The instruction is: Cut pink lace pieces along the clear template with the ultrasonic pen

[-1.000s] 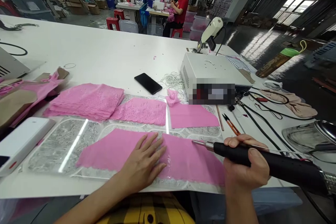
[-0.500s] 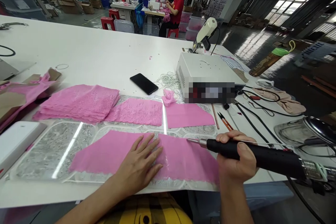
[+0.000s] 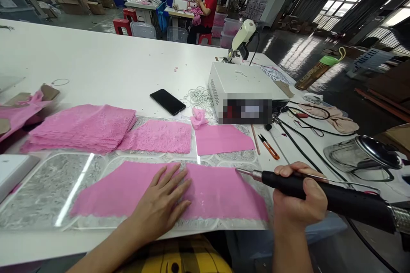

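Observation:
Two flat pink fabric pieces lie side by side on a clear patterned mat (image 3: 41, 187) at the table's front. My left hand (image 3: 162, 200) is spread flat over the left piece (image 3: 109, 190), its fingertips near the join. In my right hand (image 3: 299, 198) is a black-handled tool (image 3: 339, 198) with a slim metal tip. That tip touches or hovers just over the upper edge of the right piece (image 3: 221, 192), near its right corner; contact cannot be made out. Behind them lie a lace piece (image 3: 155, 136) and a plain pink piece (image 3: 224, 140).
Stacked pink lace (image 3: 80, 126) stands at left, beside a white device (image 3: 14, 175). Farther back are a phone (image 3: 167, 101) and a grey control box (image 3: 246, 81). At right lie orange-handled snips (image 3: 269, 147), black cables and a glass jar (image 3: 355, 153). A person in red sits beyond.
The tool's tip has slid right along the right piece's upper edge, my right hand going with it. My left hand keeps its place on the fabric. The view has shifted slightly.

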